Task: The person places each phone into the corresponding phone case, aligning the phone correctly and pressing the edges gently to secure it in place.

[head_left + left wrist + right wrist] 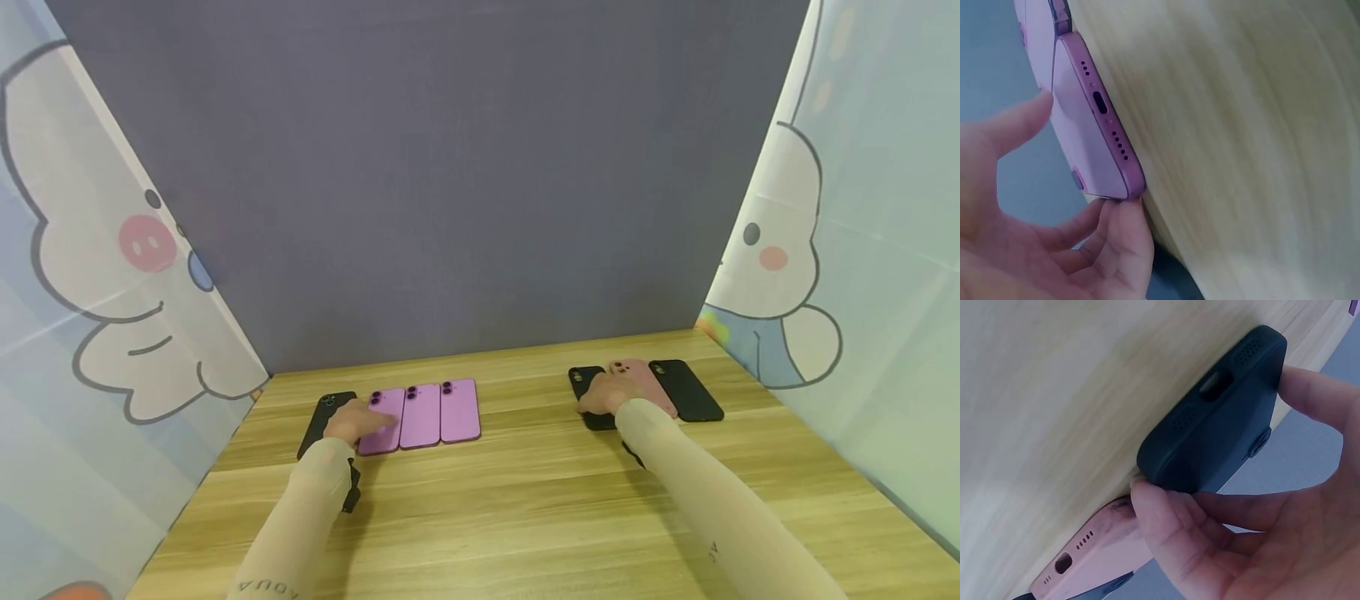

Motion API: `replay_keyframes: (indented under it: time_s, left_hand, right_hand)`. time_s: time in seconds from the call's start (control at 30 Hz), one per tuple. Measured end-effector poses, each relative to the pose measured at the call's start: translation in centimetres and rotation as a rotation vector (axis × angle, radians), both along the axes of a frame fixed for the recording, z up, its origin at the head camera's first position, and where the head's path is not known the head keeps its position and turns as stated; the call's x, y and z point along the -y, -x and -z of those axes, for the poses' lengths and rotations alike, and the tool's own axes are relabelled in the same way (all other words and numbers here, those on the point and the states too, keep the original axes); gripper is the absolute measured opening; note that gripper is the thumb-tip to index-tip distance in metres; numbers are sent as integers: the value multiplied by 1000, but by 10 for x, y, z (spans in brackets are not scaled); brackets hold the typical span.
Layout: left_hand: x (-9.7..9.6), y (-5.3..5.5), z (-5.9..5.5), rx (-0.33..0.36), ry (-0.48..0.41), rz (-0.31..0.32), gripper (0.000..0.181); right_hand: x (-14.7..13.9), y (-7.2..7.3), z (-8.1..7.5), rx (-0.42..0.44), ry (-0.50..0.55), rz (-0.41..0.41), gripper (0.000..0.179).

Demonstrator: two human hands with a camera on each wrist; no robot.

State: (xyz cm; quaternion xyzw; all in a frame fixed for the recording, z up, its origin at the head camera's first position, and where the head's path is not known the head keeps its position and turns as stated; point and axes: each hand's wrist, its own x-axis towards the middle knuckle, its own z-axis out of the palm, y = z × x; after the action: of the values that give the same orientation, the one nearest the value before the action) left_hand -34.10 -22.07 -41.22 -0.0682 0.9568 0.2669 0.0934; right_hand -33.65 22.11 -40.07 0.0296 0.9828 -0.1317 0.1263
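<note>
One phone's [1077,119] port [1100,102], seemingly wrist-only

Landmark: middle phone [421,417], on table [525,517]. Just left: left phone [382,440], left hand [352,421] on it. Farther left: end piece [318,427]. Just right: right phone [460,411]. Well right, in order: near case [1222,425], centre case [651,382], far case [688,392]. Behind: panel [420,183].

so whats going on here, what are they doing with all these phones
A person has both hands at a wooden table. The left hand holds the leftmost purple phone by its edges, between a black phone and two more purple phones. The right hand grips a black case by its sides, beside a pink case and another black case.
</note>
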Motion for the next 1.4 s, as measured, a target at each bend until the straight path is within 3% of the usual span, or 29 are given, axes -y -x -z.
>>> replay_keyframes:
  time_s: [0.43,0.67,0.93,1.4]
  left_hand:
    - [-3,3,-2,22,-14,-13,91]
    - [-9,0,-8,21,-13,-15,87]
    - [-13,4,-5,25,5,-38,86]
    - [-14,10,0,27,50,-62,89]
  right_hand:
    - [3,-2,-1,-5,-8,26,28]
    - [3,-2,0,1,-26,17,43]
    - [3,-2,-1,-8,-28,16,35]
    - [4,-1,0,-5,-37,26,53]
